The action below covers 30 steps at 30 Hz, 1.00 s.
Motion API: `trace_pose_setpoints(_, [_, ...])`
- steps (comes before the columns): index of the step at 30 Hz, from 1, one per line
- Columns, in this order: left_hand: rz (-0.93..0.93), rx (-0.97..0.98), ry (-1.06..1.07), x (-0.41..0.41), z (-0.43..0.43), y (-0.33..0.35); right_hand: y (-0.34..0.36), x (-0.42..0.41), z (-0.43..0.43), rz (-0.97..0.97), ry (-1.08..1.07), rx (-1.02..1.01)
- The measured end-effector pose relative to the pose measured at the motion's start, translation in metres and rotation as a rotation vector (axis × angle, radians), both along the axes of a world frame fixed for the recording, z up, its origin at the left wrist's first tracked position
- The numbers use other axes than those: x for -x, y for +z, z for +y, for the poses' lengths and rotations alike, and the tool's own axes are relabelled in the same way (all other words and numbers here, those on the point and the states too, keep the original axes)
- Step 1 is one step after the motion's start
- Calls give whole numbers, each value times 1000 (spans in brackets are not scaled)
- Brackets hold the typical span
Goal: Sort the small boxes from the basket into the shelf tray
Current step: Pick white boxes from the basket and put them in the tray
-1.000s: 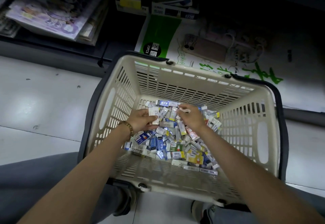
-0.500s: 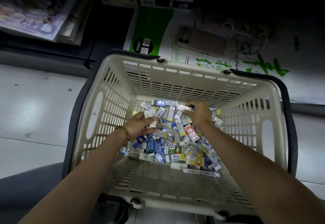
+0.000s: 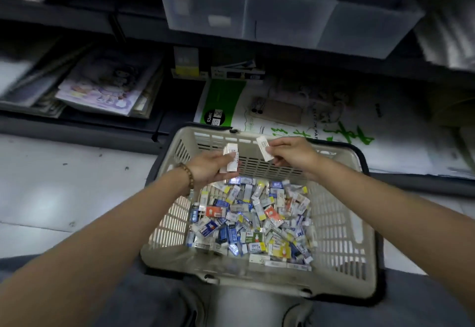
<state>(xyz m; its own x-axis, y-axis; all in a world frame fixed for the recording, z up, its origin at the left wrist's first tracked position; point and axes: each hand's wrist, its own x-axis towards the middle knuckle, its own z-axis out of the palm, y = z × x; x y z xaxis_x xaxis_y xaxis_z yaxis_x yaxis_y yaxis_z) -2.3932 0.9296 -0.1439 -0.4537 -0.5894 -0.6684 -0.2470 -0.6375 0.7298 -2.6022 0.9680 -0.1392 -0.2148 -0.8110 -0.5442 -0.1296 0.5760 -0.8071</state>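
Small boxes (image 3: 252,218) fill the basket (image 3: 339,236) below both hands. The left hand (image 3: 208,166) has come up holding a few white boxes (image 3: 230,158); the right hand (image 3: 295,154) pinches one white box (image 3: 264,148). The clear shelf tray (image 3: 282,18) waits above the hands, so dropping them in looks next.

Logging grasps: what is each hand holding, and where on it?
The left hand grips a small stack of white boxes around their lower halves; right hand pinches one white box at its lower end.
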Motion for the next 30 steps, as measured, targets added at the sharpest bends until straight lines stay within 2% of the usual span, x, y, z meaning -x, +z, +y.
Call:
trace_pose_setpoints(4, [56, 155, -19, -3, -6, 81, 102, -7, 21, -205, -66, 134])
trace_pose_setpoints(8, [153, 141, 13, -1, 12, 128, 149, -16, 54, -434, -59, 228])
trace_pose_setpoints(16, [303, 78, -22, 41, 25, 156, 162, -26, 57, -381, -114, 297])
trace_pose_setpoints(22, [149, 391, -177, 55, 25, 148, 156, -18, 55, -346, -154, 318])
trace_pose_setpoints(30, [208, 408, -199, 52, 8, 152, 170, 0, 46, -480, -135, 279])
